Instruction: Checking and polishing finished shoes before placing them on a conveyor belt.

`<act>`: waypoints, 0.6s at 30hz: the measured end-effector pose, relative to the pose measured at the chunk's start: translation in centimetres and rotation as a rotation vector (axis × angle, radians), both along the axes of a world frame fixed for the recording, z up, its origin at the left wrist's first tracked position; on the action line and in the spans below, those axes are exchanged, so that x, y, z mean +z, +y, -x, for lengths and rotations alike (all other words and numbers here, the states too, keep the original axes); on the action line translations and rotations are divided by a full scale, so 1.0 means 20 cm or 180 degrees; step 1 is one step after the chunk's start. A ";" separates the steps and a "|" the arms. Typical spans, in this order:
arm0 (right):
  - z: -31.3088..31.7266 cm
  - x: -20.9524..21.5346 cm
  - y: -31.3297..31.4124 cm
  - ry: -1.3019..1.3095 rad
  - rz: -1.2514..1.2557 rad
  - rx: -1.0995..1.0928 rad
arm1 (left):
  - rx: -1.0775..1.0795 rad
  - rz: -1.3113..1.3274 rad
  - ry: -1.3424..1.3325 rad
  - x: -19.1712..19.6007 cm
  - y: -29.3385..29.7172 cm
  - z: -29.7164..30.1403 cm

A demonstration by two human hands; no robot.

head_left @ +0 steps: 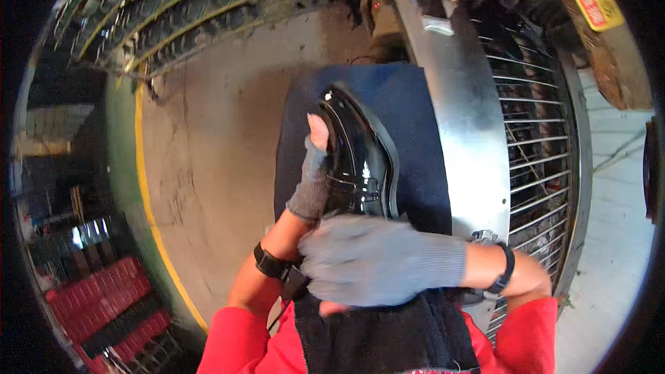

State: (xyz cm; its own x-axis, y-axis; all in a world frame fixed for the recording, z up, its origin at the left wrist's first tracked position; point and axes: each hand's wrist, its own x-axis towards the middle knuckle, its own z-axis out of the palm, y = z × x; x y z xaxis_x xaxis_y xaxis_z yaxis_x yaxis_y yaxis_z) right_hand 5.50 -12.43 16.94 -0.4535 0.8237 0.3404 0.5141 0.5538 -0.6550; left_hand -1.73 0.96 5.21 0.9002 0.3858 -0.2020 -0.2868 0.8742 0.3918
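A glossy black leather shoe [360,159] lies over a dark blue padded surface [422,125], its toe pointing away from me. My left hand [312,180], in a grey fingerless glove, grips the shoe along its left side. Its bare thumb points up beside the upper, while the other fingers are hidden. Across the heel end lies my right hand [377,260], in a grey glove and blurred by motion. It covers the back of the shoe, and whether it holds anything is not visible.
Right of the blue surface runs a metal ledge [467,118], with a rack of metal bars [533,142] beyond it. Shelving with rows of dark items [201,10] stands at the far left. Red crates [104,298] are at the lower left. A yellow floor line [149,194] passes nearby.
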 end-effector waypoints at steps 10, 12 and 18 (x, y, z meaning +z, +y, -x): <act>-0.27 -0.23 -0.30 0.2260 0.2187 -0.2324 | -0.0147 -0.0195 0.0170 0.06 -0.03 0.00; -0.26 -0.28 -0.28 0.2094 0.2043 -0.2214 | -0.0544 0.0026 0.0234 0.17 -0.06 0.01; -0.27 -0.31 -0.22 0.1887 0.1715 -0.1971 | -0.0150 -0.0158 0.0419 0.01 -0.03 0.04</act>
